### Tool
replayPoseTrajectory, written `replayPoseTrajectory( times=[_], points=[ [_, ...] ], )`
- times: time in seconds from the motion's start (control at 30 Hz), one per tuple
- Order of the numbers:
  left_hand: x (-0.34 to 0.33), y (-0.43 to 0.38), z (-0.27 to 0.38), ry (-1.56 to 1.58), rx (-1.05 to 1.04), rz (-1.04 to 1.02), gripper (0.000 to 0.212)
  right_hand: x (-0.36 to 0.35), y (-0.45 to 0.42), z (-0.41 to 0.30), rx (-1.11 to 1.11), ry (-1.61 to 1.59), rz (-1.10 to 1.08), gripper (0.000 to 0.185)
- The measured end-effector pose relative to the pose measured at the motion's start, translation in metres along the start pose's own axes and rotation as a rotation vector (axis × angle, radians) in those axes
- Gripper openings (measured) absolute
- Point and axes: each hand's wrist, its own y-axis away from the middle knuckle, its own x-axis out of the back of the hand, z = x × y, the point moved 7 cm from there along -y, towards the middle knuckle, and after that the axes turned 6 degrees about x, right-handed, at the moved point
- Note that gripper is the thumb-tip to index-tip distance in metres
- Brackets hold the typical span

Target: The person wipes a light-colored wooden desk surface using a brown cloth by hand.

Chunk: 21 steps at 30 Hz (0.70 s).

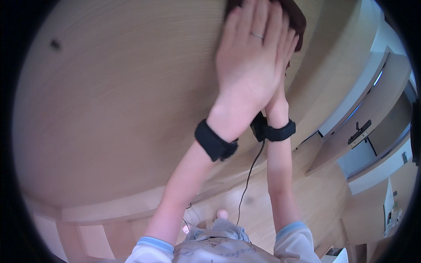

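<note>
Both arms reach up to a dark brown cloth [294,16] at the top of the view, against a pale wood-toned panel [131,82]. My left hand [250,56], with a thin ring on one finger, lies over the cloth, its fingers extended and its back towards the camera. Beside and partly behind it is my right hand [284,65], mostly hidden, with its fingertips at the cloth. How the fingers hold the cloth cannot be made out. Each wrist wears a black strap [215,141]; a black cable hangs from the right one.
To the right stands an open door [355,115] with a black handle [360,133]. Below are the wooden floor [256,203], a bare foot [222,214] and dark cables. A cabinet [365,210] with small items is at the lower right.
</note>
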Motion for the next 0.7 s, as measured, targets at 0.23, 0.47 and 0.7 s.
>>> replayPoseTrajectory(
  times=[0.23, 0.47, 0.7],
  points=[
    [-0.091, 0.035, 0.058, 0.026, 0.021, -0.091, 0.065, -0.02, 0.145, 0.066, -0.188, 0.058, -0.273, 0.061],
    [-0.131, 0.171, 0.051, -0.002, 0.11, -0.409, 0.059, -0.065, 0.345, 0.029, -0.356, -0.019, -0.722, 0.063],
    [-0.151, 0.319, 0.032, 0.044, 0.165, -0.717, 0.059, -0.067, 0.467, -0.034, -0.342, -0.074, -1.058, 0.065]
  ],
)
